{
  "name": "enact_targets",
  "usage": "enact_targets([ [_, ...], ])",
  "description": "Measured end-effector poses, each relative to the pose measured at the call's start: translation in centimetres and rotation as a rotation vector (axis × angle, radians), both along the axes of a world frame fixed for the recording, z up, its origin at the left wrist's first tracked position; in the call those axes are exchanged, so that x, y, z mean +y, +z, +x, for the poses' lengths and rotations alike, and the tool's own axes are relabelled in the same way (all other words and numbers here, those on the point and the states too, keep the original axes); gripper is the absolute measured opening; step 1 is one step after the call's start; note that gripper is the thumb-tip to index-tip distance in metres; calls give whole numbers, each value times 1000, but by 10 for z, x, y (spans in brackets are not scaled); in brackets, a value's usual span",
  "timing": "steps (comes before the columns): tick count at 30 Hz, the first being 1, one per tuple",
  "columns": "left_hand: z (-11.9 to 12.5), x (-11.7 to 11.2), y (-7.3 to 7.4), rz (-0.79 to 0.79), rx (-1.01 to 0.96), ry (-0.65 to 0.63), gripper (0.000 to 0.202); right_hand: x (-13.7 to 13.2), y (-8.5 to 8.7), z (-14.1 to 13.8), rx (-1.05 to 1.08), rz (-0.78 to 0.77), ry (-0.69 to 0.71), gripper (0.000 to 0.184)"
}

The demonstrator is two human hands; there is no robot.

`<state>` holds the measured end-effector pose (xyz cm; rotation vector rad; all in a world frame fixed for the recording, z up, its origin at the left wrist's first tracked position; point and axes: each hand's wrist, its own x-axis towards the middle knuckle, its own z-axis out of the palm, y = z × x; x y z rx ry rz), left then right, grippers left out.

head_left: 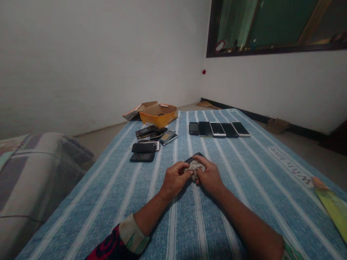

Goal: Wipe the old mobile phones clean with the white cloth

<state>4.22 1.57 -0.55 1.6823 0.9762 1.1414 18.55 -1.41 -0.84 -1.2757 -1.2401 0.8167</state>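
Between my hands is a dark mobile phone [191, 158], tilted and partly hidden by my fingers and a crumpled whitish cloth [195, 167]. My left hand [175, 180] is closed at the phone's left side, its thumb and fingertips meeting the cloth. From the other side, my right hand [211, 177] is closed on the cloth against the phone. Ahead and to the left lies a loose group of older phones, among them a black keypad phone [142, 157] and a silver keypad phone [167, 135]. Several smartphones [217, 129] lie side by side in a row at the far right.
A blue striped cloth [108, 216] covers the table. At its far end stands an open orange cardboard box [158, 117] with its flap turned left. A yellow-green item [332, 206] lies at the right edge. Striped fabric [35, 180] covers something on the left.
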Motion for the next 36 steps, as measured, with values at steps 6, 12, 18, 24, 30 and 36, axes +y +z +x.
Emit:
enact_targets([
  [6,-2,1,3,24,68,150,2,-11,10,-5,-452,227,145,28],
  [12,-2,0,8,19,41,222,9,-20,18,-12,-872,110,192,50],
  [18,1,-2,7,-49,45,250,10,-21,24,-16,-1079,69,179,53],
  [24,6,-6,6,-223,-108,182,9,-23,28,-18,-1154,25,145,44],
  [30,4,-8,12,-225,-126,65,9,-20,26,-6,-1121,25,152,41],
  [36,-5,2,8,86,118,58,15,-4,20,19,-1081,-3,41,33],
])
